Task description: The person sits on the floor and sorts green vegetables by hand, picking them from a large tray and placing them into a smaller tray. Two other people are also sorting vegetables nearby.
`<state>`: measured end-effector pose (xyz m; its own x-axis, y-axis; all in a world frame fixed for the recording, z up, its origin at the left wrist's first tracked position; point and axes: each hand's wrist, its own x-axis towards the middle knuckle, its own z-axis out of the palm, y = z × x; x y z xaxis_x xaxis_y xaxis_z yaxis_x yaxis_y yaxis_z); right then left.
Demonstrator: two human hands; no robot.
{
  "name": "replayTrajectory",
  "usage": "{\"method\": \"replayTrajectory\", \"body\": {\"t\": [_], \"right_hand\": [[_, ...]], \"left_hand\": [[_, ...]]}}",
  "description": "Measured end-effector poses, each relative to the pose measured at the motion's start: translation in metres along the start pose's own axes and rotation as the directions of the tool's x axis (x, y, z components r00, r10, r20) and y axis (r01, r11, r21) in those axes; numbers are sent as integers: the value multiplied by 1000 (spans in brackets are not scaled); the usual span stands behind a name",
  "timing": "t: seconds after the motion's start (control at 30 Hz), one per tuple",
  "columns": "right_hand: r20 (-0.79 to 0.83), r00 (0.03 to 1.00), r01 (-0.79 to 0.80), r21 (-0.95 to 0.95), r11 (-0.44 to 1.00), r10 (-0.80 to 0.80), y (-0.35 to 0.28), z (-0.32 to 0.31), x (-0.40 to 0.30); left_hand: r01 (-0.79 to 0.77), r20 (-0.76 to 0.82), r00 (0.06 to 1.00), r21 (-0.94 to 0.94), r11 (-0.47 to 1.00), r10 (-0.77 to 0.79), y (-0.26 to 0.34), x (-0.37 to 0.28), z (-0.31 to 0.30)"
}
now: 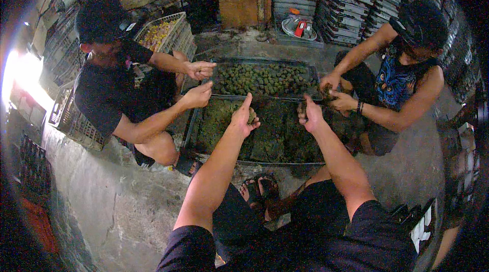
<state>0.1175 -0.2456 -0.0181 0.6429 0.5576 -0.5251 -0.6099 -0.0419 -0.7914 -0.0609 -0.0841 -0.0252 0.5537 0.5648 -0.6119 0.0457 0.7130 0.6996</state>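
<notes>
My left hand (244,118) is raised over the near tray (186,134), thumb up, with its fingers curled around a small greenish-brown lump (251,116). To the right, my right hand (311,115) is also over this tray, thumb up and fingers bent inward; whether it holds anything is hidden. Loose, dark green-brown crumbly material (267,138) covers the near tray's bottom. Beyond it, a far tray (263,59) holds many rounded lumps (263,79) of similar colour.
One person (110,65) sits at left, hands over the trays' edge. Another person (397,65) at right handles a dark lump (327,90). Behind are plastic crates (183,33), stacked metal trays (349,4) and a round dish (300,29) with a red object.
</notes>
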Motion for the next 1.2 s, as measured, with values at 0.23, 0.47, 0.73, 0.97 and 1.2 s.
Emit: {"method": "replayTrajectory", "body": {"t": [0.23, 0.47, 0.73, 0.97, 1.2], "right_hand": [[126, 725, 425, -856, 296, -677, 1, -16, 29], [617, 612, 727, -685, 44, -495, 17, 39, -43], [649, 410, 785, -609, -114, -641, 23, 42, -42], [681, 309, 831, -533, -160, -663, 27, 42, -41], [275, 835, 535, -205, 819, -477, 20, 32, -21]], "left_hand": [[-152, -10, 988, 153, 976, 155, 12, -6, 5], [-85, 244, 970, 258, 962, 20, -11, -15, 10], [-246, 367, 919, 258, 934, 141, -9, -30, 19], [-330, 252, 935, 348, 877, 252, -13, -22, 22], [-189, 291, 944, 96, 977, 154, -9, -23, 22]]}}
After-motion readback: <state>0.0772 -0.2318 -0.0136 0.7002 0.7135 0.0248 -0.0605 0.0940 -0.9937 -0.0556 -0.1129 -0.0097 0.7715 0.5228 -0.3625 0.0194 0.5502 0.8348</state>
